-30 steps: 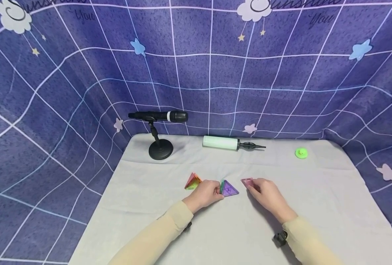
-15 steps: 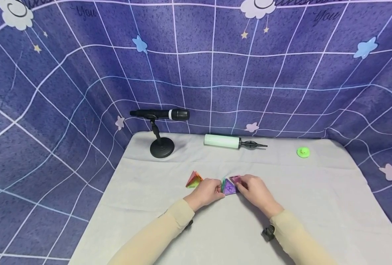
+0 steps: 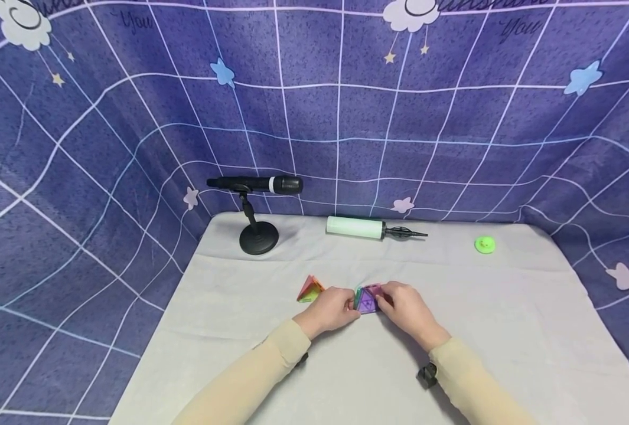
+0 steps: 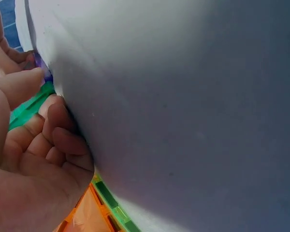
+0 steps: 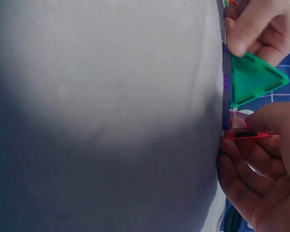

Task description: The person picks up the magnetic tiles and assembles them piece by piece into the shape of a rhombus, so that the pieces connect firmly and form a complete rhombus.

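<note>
My left hand [image 3: 331, 308] holds an upright green triangular tile [image 5: 259, 79] by its edge, fingers curled at its side. A purple triangular tile [image 3: 367, 303] lies flat against the green one. On its right, my right hand [image 3: 407, 307] pinches a pink tile [image 3: 375, 289] between thumb and fingers; in the right wrist view this pink tile [image 5: 251, 133] stands at the purple tile's end. Left of my left hand sits a shape of red, orange and yellow-green tiles [image 3: 310, 290], partly hidden by that hand in the head view.
A black microphone on a round stand [image 3: 258, 238] stands at the back left of the white-covered table [image 3: 240, 366]. A pale green hand pump [image 3: 355, 227] lies along the back edge, with a small bright green round object [image 3: 485, 245] at the back right.
My right hand has moved left with the pink tile, bringing it up against the purple tile. My left hand has stayed in place at the green tile.
</note>
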{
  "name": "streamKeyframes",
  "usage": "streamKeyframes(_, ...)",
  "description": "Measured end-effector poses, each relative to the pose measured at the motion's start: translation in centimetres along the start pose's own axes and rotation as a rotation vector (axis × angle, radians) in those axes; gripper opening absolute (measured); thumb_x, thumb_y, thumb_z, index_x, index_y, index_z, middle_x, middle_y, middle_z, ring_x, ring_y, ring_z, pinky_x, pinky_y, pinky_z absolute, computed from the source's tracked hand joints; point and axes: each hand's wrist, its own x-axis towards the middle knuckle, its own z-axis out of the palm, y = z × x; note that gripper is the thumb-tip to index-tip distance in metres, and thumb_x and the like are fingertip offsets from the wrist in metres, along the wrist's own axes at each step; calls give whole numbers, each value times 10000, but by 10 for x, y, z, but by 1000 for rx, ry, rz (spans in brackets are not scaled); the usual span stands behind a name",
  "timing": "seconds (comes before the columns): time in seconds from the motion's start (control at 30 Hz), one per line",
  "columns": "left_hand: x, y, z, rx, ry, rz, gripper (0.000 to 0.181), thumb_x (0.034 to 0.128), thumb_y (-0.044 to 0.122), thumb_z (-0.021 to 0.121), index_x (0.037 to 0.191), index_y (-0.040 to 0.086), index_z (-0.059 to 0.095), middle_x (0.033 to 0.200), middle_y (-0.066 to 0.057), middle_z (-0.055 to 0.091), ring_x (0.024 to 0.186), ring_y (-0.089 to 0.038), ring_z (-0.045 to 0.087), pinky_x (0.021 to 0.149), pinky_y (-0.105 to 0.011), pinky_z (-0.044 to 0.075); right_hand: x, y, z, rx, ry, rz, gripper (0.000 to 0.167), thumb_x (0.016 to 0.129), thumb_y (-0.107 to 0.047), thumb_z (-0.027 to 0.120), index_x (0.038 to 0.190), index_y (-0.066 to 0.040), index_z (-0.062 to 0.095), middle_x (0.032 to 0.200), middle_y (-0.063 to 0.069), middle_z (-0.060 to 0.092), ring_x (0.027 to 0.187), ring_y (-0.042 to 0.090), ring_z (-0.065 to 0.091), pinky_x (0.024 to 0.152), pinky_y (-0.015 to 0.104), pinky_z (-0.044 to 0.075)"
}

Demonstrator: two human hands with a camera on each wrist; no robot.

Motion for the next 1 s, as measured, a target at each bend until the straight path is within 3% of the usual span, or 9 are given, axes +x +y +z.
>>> streamKeyframes(0.33, -1, 4, -1, 39, 2, 11, 323, 970, 240, 757, 760, 174, 521, 632, 100, 471, 571, -74, 443, 559, -236, 365, -3, -1, 2, -12, 34, -28, 92, 880, -76, 796, 858, -99, 711, 754, -62, 587, 654, 99, 533, 630, 354, 501)
streamKeyframes(1.0, 2, 4, -2, 33, 4, 26, 336, 967, 216, 752, 750, 169, 500, 622, 97, 447, 570, -81, 433, 570, -245, 362, -3, 2, 0, 0, -9, -15, 111, 854, -88, 838, 909, -99, 742, 780, -82, 600, 677, 78, 531, 648, 329, 496)
